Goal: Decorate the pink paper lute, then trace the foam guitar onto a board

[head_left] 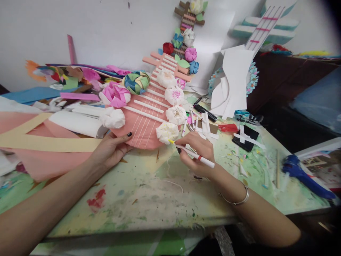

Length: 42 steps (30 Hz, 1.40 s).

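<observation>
White wall [101, 28] behind a paint-stained worktop [138, 192], where two hands, apart from each other, are busy at a pink paper instrument [145, 133] trimmed with flowers.

Midway along the worktop, back from its front edge, the instrument points its neck toward the wall; the left hand [112, 151] grips the rounded body's lower left side, thumb on top. Pinched in the right hand [198, 151] is a white marker [206, 161], its yellow tip at the lowest white flower [167, 132], which bears yellow marks. More white flowers line that side, while a pink flower [116, 95] and a green-and-blue flower [136, 83] sit opposite. Near the worktop's front right corner lies a blue glue gun [306, 177]; toward its left edge, a white paper roll [77, 122].
</observation>
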Motion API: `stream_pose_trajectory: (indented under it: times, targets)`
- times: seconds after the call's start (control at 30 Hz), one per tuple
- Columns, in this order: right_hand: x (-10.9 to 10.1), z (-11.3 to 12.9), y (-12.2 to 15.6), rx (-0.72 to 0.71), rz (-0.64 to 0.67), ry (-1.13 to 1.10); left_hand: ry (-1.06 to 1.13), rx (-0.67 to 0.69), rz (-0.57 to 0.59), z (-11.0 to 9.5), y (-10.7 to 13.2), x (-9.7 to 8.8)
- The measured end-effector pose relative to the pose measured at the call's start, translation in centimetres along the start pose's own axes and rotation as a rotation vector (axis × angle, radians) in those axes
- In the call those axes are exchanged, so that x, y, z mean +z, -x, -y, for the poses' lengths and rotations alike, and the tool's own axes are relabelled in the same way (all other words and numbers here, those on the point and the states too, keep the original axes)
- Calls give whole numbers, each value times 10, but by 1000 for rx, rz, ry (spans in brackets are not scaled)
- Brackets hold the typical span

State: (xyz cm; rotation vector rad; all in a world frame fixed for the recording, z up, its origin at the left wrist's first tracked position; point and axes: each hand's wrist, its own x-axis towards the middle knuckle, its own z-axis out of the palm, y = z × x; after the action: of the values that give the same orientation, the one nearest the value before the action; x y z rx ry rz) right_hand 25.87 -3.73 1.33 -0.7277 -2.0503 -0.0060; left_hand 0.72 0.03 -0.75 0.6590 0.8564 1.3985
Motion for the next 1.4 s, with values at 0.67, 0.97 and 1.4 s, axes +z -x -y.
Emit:
stream_pose_trajectory:
  times: [0.67,0.97,1.4]
  targets:
    - [1,1,0,-21,7,12,-7,-15,5,1,-2,-3]
    - [1,2,0,14,36,33,-47,-12,13,1,-2,-3]
    - [1,3,0,-28,18,-3,-49,-17,13,2,-2,-4]
